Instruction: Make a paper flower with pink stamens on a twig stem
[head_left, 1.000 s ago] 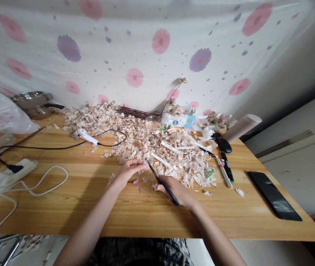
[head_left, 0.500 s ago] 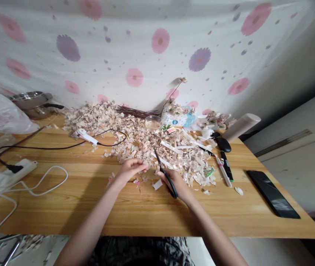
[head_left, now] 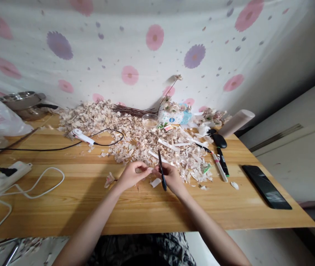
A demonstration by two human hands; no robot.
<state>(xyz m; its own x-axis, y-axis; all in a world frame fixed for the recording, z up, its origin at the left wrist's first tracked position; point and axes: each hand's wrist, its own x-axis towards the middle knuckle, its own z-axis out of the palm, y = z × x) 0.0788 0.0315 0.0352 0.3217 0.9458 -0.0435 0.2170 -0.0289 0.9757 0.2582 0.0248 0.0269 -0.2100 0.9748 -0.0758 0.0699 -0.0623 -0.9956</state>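
Observation:
My right hand (head_left: 170, 178) grips black scissors (head_left: 161, 169), their closed blades pointing up and away from me. My left hand (head_left: 132, 173) is curled beside it, fingertips pinched on a small pale scrap I cannot make out clearly. The two hands nearly touch at the near edge of a big heap of pale paper-like petal scraps (head_left: 135, 136) on the wooden table (head_left: 146, 210). A few loose scraps (head_left: 155, 182) lie under my hands.
A white glue gun (head_left: 81, 136) with a black cord lies left of the heap. A power strip (head_left: 10, 171) and white cable sit far left, with a pot (head_left: 24, 103) behind. Pens (head_left: 221, 164), a black phone (head_left: 267, 186), a small glass bowl (head_left: 150, 120) and a tissue pack (head_left: 175, 117) are at right.
My right hand has swung the scissors from slanting left to nearly upright and moved left, up against my left hand. My left hand has stayed at the heap's edge.

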